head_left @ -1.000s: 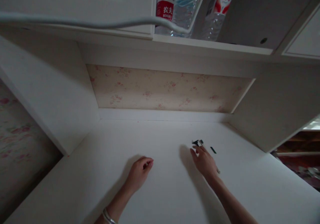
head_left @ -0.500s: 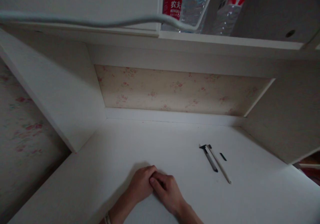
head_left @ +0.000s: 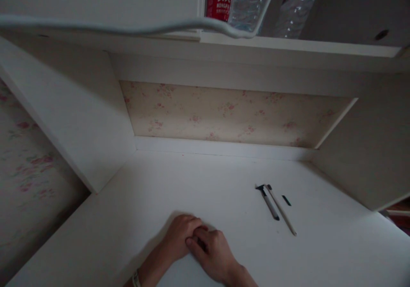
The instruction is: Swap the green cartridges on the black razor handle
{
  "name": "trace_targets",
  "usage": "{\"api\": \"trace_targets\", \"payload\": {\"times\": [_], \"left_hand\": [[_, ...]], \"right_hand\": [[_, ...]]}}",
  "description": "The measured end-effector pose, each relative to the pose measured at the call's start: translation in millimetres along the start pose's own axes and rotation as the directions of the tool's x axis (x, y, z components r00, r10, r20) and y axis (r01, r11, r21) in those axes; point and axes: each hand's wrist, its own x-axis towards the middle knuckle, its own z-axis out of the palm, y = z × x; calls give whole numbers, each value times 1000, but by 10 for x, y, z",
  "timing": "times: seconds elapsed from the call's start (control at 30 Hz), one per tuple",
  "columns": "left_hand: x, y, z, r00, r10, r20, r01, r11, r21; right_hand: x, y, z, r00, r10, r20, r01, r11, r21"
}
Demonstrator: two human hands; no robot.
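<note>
Gray-handled tool (head_left: 270, 205) well apart, fwd & rt of R grip (head_left: 214, 250).

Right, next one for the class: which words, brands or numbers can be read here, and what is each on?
"农夫": red label, far left of the shelf
"NONGFU": same red label, just below
Smaller line under that: too small to read
Right-hand plastic bottle: label cut off by the frame, nothing legible
Nothing legible elsewhere.
</note>
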Motion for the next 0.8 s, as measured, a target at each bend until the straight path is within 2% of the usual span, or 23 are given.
{"api": "trace_targets", "payload": {"times": [0.8], "left_hand": [[-16,-2,1,1000,-17,9,17,1000,-7]], "right_hand": [[-23,-6,14,1000,-17,11,18,999,-34]]}}
